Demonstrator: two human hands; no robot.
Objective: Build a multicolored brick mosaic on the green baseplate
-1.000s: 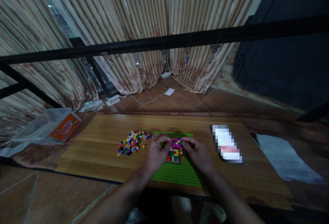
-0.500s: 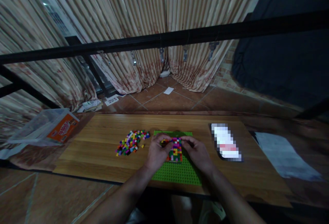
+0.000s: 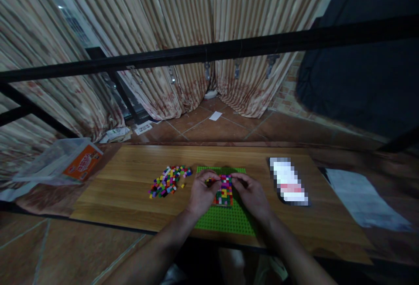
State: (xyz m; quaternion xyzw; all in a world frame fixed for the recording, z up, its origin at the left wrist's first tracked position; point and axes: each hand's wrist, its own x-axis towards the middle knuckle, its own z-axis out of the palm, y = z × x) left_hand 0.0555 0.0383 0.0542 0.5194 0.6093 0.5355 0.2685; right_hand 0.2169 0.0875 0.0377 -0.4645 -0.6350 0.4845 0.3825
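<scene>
A multicoloured block of small toy bricks (image 3: 224, 194) sits on a green studded baseplate (image 3: 225, 221) in the middle of the table. My left hand (image 3: 204, 191) is closed at the block's left side, thumb and fingers pinched at its upper left part and covering some bricks there. On the opposite side my right hand (image 3: 250, 191) has its curled fingertips against the upper right corner of the block. Whether a single loose brick lies between the fingertips is too small to make out. Left of the baseplate lies a pile of loose toy bricks (image 3: 168, 181).
A phone (image 3: 290, 181) with a blurred-out screen lies right of the baseplate on the wooden table (image 3: 131, 197). At the far left stands a clear plastic bin (image 3: 57, 158) with an orange label. White sheets (image 3: 363, 197) lie off the table's right end. A black rail (image 3: 190, 53) crosses behind.
The view has shifted very slightly. Both hands stay at the brick block in nearly the same pose, and the pile looks the same.
</scene>
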